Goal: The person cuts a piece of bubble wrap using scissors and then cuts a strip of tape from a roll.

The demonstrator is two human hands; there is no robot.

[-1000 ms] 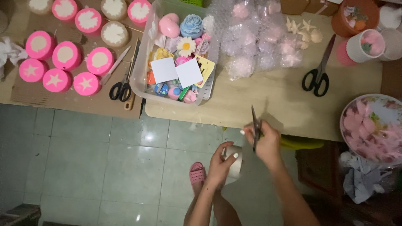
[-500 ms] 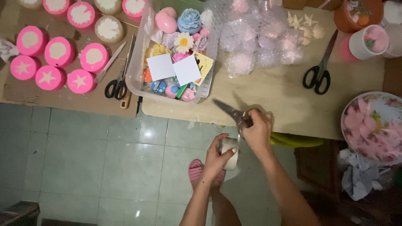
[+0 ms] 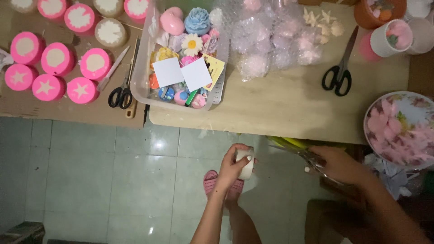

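left hand (image 3: 233,166) fingers clamped round a small white tape roll (image 3: 246,163), held over the green floor tiles just below the surface (image 3: 280,101) edge. right hand (image 3: 337,163) fingers closed on scissors (image 3: 309,156), blades blurred, pointing left toward the roll, not touching it. pink sandal (image 3: 211,181) under the left hand. on the surface: clear bin (image 3: 144,77) of small colourful items, black scissors (image 3: 337,79), bubble-wrapped pieces (image 3: 271,40).

Head view: I look straight down from the wearer's head; pale wooden tabletop (image 3: 280,108) fills the top, tiled floor (image 3: 90,180) below; moderately near.
Shared: single view, no overlap.
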